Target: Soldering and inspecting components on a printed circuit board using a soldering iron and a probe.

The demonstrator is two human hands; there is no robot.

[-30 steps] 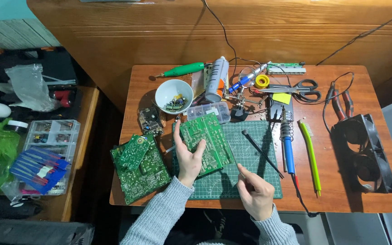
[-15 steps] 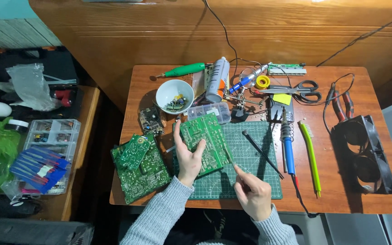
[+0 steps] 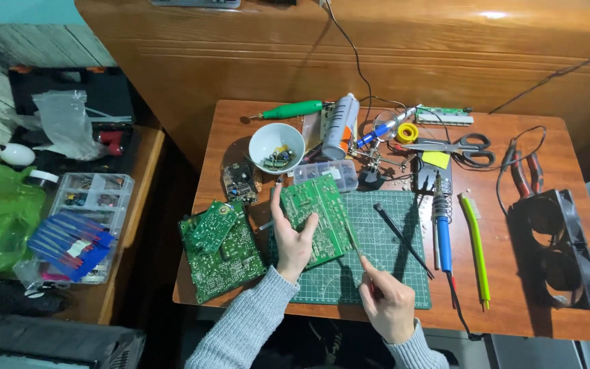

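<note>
Work on the green rectangular circuit board [image 3: 317,220] looks early, we judge. It lies on the green cutting mat [image 3: 377,273] on our bench. Our left hand [image 3: 293,240] presses it flat, fingers spread; our right hand [image 3: 389,306] grips a thin metal probe [image 3: 354,242] at its edge. No part seems removed yet.

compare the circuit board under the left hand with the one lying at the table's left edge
The circuit board on the green cutting mat is pinned by the left hand; the left-edge board lies untouched on bare wood. The left-edge board carries a smaller board on top; the held one does not. Both are green.
</note>
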